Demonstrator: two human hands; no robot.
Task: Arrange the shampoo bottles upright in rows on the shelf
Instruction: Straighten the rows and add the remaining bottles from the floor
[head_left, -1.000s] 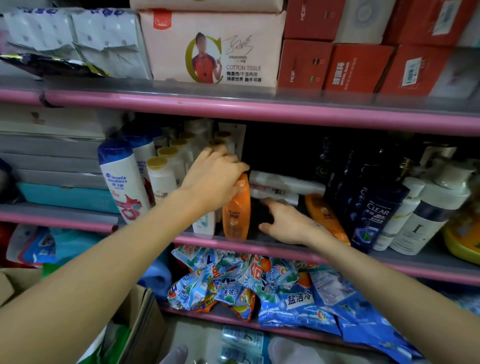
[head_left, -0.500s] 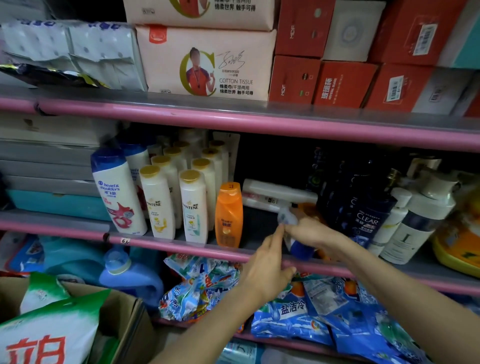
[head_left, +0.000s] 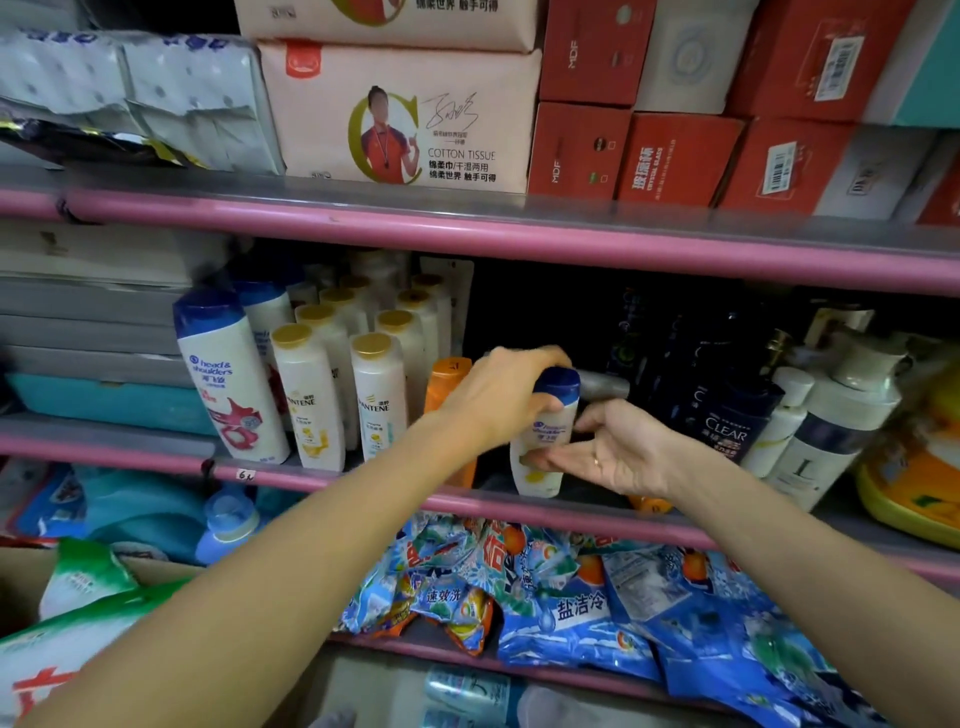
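Gripping the blue cap end of a small white plastic shampoo bottle (head_left: 540, 447), the left hand (head_left: 498, 400) is curled over its top, fingers wrapped round the cap. The bottle is held pretty much upright, its base right at the front edge of the pink-edged middle shelf (head_left: 571, 512). The right hand (head_left: 618, 452) is opened out loosely, palm up, with its fingertips touching the bottle's lower side, so it's steadied rather than grabbed. Just left of the bottle, an orange plastic bottle (head_left: 445, 379) is stood upright, mostly hidden behind the left wrist. Further left, white Pantene bottles with gold caps (head_left: 376, 400) are lined up in rows, and a tall white bottle with a blue cap (head_left: 228, 379) is leaned beside them. Dark navy bottles (head_left: 727, 421) are packed to the right.
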